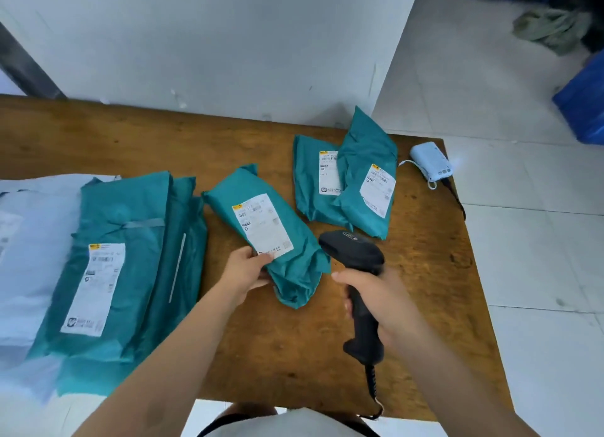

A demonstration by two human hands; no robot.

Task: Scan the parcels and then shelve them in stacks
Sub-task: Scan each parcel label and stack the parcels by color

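Note:
A teal parcel (294, 250) with a white label lies tilted at the middle of the wooden table (294, 348). My left hand (243, 273) grips its near left edge, thumb on the label. My right hand (379, 302) holds a black barcode scanner (358, 260), whose head sits just right of that parcel. Two more teal parcels (366, 175) lean on each other at the far right. A stack of larger teal parcels (130, 260) lies at the left on pale grey mailers (29, 260).
A pale blue device (431, 160) with a cable sits at the table's far right corner. The scanner's coiled cord (372, 387) hangs over the near edge. A white wall stands behind the table. Tiled floor, a blue bin (585, 103) and a green bundle (552, 28) lie to the right.

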